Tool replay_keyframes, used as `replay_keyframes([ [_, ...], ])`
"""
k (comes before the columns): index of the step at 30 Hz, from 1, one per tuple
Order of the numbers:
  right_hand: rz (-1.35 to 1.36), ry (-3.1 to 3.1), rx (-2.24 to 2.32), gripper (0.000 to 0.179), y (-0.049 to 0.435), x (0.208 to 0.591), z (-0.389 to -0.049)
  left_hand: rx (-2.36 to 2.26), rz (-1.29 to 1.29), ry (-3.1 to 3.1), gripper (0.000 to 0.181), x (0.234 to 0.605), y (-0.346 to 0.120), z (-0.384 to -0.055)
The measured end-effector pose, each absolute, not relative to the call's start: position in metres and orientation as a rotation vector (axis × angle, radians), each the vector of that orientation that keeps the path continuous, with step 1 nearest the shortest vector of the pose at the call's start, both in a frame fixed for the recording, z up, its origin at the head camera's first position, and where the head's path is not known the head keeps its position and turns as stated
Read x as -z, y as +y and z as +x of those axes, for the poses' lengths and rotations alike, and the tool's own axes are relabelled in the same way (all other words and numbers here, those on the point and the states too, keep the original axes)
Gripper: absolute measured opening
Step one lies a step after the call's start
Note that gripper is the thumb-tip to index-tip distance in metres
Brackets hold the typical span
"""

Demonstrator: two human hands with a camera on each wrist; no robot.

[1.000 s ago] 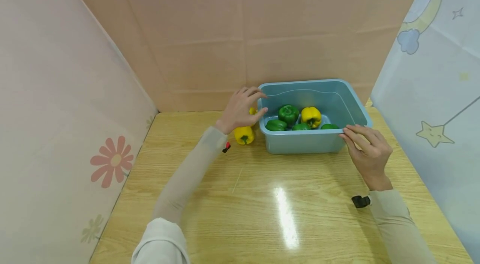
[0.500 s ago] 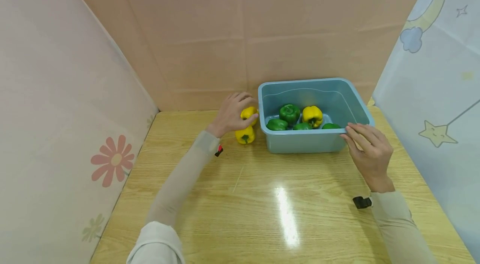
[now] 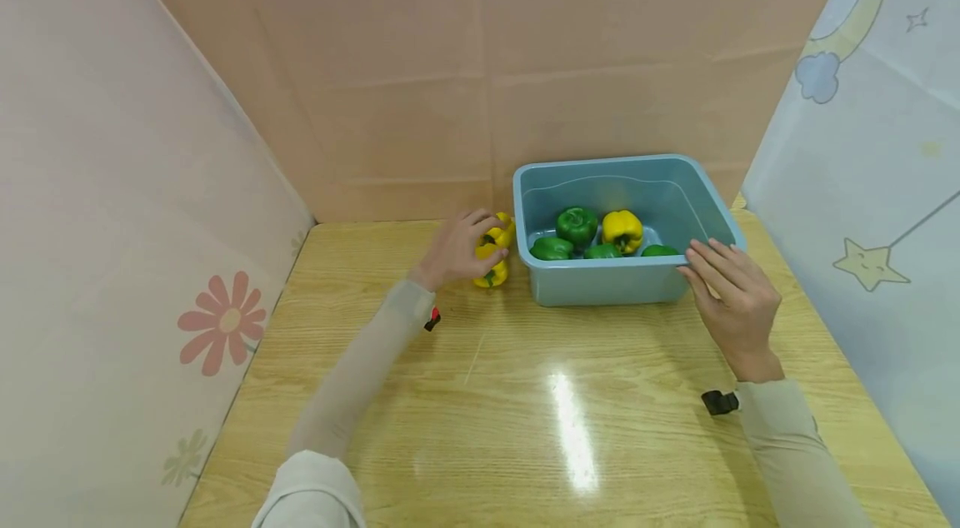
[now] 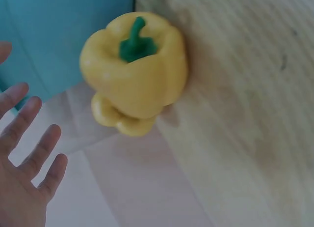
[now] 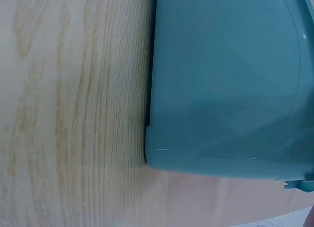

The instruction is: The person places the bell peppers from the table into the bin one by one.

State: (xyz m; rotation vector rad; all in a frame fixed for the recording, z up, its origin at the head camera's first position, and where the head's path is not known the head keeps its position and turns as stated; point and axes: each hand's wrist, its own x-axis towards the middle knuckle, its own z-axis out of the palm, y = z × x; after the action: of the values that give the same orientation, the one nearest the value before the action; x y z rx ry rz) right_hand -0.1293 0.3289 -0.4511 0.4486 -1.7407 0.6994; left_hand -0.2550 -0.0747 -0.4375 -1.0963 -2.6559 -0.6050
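Observation:
Two yellow bell peppers sit on the table just left of the blue plastic bin [image 3: 607, 286]; the front yellow bell pepper [image 4: 132, 79] partly hides the rear yellow bell pepper [image 4: 122, 123]. My left hand [image 3: 453, 249] hovers at their left side, its fingers spread and apart from them in the left wrist view. My right hand [image 3: 738, 303] holds the bin's rim at the front right corner, fingers over the edge and thumb outside. Inside the bin lie a yellow bell pepper [image 3: 622, 230] and several green ones, including an upright green bell pepper [image 3: 576, 226].
The wooden table [image 3: 480, 411] runs toward me, with a bright glare streak. A beige back panel [image 3: 375, 95] stands close behind the bin. Printed side panels rise at left and right, the right panel [image 3: 862, 195] near the bin.
My left hand has moved left and down, away from the bin's left rim and toward the yellow bell peppers beside it. My right hand stays at the rim.

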Motion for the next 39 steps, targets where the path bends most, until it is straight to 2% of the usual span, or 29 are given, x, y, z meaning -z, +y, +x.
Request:
replay_keyframes([
  [9, 0.449, -1.775, -0.709, 0.036, 0.332, 0.45, -0.129, 0.589, -1.057, -2.745, 0.046, 0.46, -0.08, -0.249],
  [20, 0.453, -1.758, -0.734, 0.031, 0.332, 0.45, -0.129, 0.523, -1.044, -2.829, 0.05, 0.48, -0.08, -0.247],
  [28, 0.456, -1.731, -0.748, 0.031, 0.329, 0.449, -0.13, 0.578, -1.115, -2.832, 0.049, 0.491, -0.077, -0.248],
  [39, 0.463, -1.733, -0.738, 0.025, 0.338, 0.46, -0.137, 0.412, -1.175, -2.826, 0.054, 0.502, -0.077, -0.252],
])
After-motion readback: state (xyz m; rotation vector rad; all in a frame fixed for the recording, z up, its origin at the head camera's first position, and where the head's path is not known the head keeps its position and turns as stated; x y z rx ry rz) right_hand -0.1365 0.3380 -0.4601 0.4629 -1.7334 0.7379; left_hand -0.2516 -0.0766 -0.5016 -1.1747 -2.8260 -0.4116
